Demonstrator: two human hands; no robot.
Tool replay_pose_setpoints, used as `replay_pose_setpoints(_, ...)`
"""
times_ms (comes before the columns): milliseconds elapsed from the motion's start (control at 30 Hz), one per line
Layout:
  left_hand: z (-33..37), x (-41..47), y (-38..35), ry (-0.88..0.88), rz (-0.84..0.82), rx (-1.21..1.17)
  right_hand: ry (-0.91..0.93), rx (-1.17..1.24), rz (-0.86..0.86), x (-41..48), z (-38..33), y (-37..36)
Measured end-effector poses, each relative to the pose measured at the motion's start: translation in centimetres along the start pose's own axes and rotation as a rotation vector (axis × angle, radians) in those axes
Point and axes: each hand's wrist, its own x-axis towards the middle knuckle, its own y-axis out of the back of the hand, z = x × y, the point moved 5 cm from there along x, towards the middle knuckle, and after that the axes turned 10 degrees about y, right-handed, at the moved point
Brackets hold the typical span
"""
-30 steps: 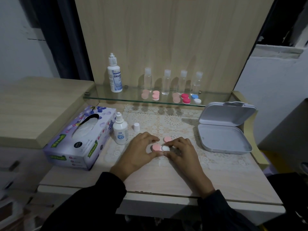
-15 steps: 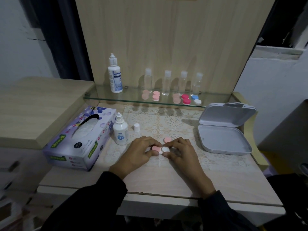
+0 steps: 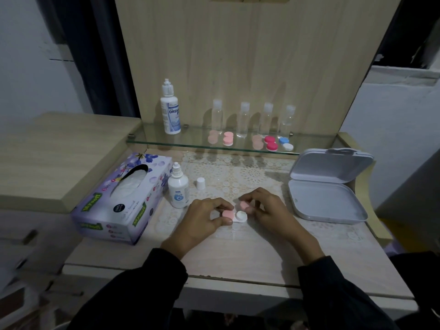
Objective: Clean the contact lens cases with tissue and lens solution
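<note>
1. Head view: pinched the contact lens case (image 3: 227,214) by its pink-capped side with the left hand (image 3: 204,221), thumb and fingers curled round it. Held it low over the middle of the lace-covered table (image 3: 238,263).
2. Pinched a loose pink cap (image 3: 243,205) in the curled fingertips of the right hand (image 3: 271,210), just behind the case's uncovered white well.
3. Noted a small solution bottle (image 3: 178,192) left of the hands, uncapped, its white cap (image 3: 200,183) just beside it, and a tissue box (image 3: 123,196) close on its far side.
4. Found a white tin (image 3: 326,201) to the right, lid open.
5. On the glass shelf (image 3: 152,136) behind, counted a tall solution bottle (image 3: 170,113), four clear bottles (image 3: 217,115) and spare cases (image 3: 227,138).
</note>
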Motion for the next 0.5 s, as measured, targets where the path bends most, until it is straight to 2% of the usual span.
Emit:
replay_pose_setpoints(100,0.0,0.0,0.1,-0.008,-0.007,-0.007,0.034,-0.015,-0.087,-0.4,-0.4,-0.8)
replay_pose_setpoints(300,0.0,0.0,0.0,0.014,-0.016,-0.024,0.070,-0.109,-0.091,-0.7,-1.2,-1.1)
replay_pose_setpoints(433,0.0,0.0,0.0,0.024,-0.021,-0.033,0.083,-0.238,-0.037,-1.0,-1.6,-1.3)
replay_pose_setpoints(500,0.1,0.0,0.1,0.024,-0.020,-0.033,0.035,-0.330,0.004,-0.9,-1.4,-1.3)
